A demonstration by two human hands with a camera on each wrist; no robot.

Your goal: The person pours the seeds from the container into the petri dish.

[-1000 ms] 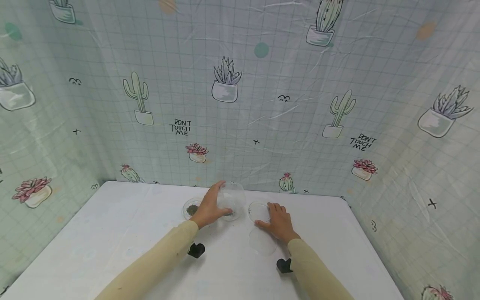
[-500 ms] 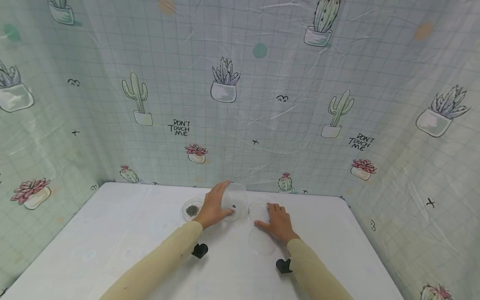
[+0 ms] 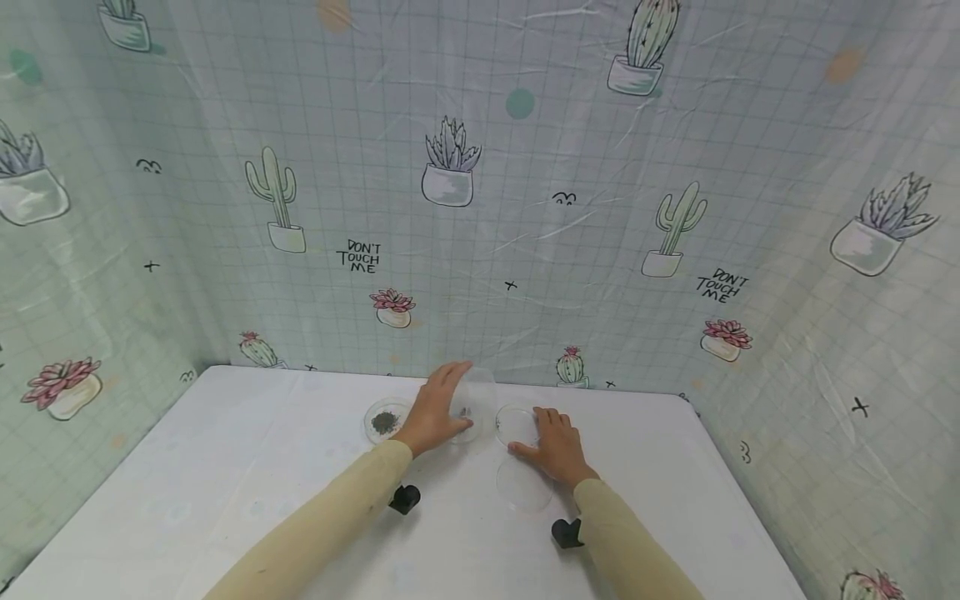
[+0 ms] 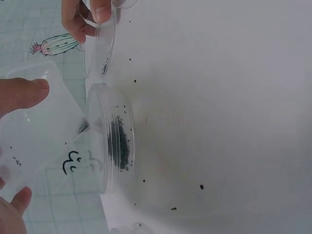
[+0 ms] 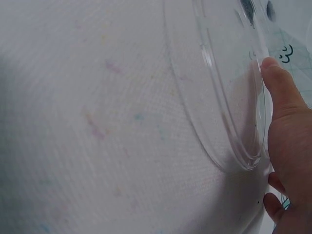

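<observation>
In the head view my left hand (image 3: 433,415) grips a translucent plastic weighing boat (image 3: 480,392). The left wrist view shows the boat (image 4: 44,117) tipped, with dark granules (image 4: 83,126) gathered at its lower corner. That corner hangs over a clear petri dish (image 4: 104,175) with a dark heap (image 4: 120,146) inside. To the right, my right hand (image 3: 558,443) holds a second petri dish (image 3: 510,446) at its rim, thumb on one side and fingers on the other. A few granules (image 4: 104,67) lie in this dish.
Another petri dish (image 3: 367,427) with a dark granule heap stands at the left. A clear round dish or lid (image 3: 517,507) lies nearer me, beside the right hand. Stray granules (image 4: 202,186) dot the white table (image 3: 262,467). A cactus-print curtain (image 3: 480,250) hangs behind.
My left hand has shifted slightly right with the weighing boat, which is tipped more steeply. The left dish shows more fully. The right hand keeps its place.
</observation>
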